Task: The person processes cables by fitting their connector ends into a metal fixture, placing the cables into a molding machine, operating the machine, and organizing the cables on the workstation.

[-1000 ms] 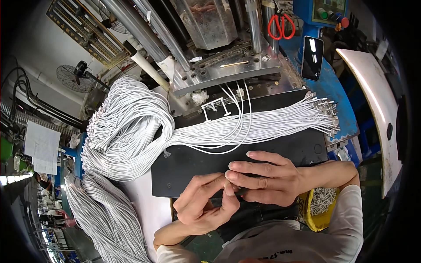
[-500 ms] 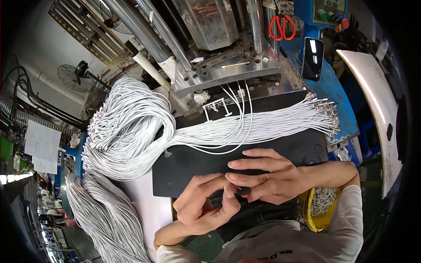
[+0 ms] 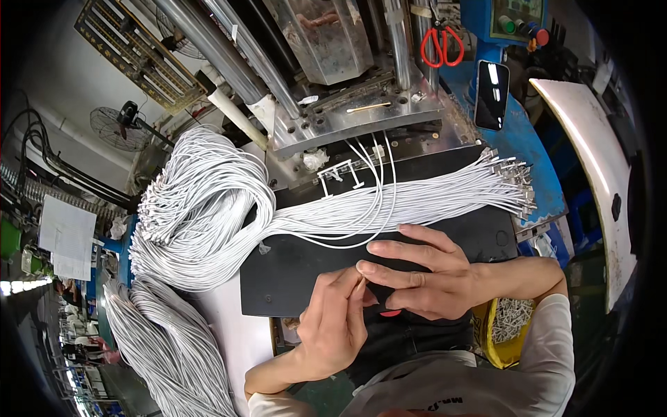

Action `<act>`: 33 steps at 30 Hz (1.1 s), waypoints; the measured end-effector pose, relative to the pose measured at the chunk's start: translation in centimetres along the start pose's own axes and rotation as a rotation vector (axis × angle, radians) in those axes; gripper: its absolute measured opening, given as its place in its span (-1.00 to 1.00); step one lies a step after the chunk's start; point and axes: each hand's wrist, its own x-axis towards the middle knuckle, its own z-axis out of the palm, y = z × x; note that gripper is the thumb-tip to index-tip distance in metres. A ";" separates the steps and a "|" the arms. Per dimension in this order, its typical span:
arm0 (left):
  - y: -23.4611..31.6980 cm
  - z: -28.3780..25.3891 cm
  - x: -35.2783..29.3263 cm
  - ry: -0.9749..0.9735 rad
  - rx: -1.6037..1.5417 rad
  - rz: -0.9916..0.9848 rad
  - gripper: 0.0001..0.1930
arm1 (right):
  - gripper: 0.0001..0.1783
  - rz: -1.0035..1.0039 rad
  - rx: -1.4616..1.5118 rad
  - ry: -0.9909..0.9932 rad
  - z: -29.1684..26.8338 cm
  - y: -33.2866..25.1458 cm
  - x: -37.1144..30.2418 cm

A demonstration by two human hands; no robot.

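Observation:
In front of my body my left hand is closed, its thumb and fingers pinched together. Whatever may be between them is too small to make out. My right hand is open, fingers stretched and apart, with one fingertip touching the tips of the left. Both hands are over the near edge of a black board. Beyond them a bundle of white cables lies across the board, its metal connectors at the right end. A few loose cables arch up toward the machine. A white plastic frame piece lies behind the bundle.
A press machine with a steel plate and columns rises at the back, a cotton swab on it. Red-handled scissors and a phone are at the right. Grey cables hang left; a yellow bin holds small white pieces.
My left hand has turned more upright, its fingers now drawn together. My right hand has shifted slightly, its fingertip still at the left fingertips. The view has tilted a little.

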 end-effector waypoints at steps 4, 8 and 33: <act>-0.2 0.0 -0.1 0.004 0.017 0.043 -0.79 | -0.89 -0.022 -0.029 0.019 -0.1 -0.2 0.3; -0.2 0.0 -0.1 -0.002 0.107 0.059 -0.78 | -0.86 -0.062 -0.099 0.036 -0.1 -0.4 0.3; -1.1 2.4 -1.1 -0.095 -0.345 -0.314 -0.74 | -0.86 -0.029 -0.120 0.146 0.8 1.3 -2.9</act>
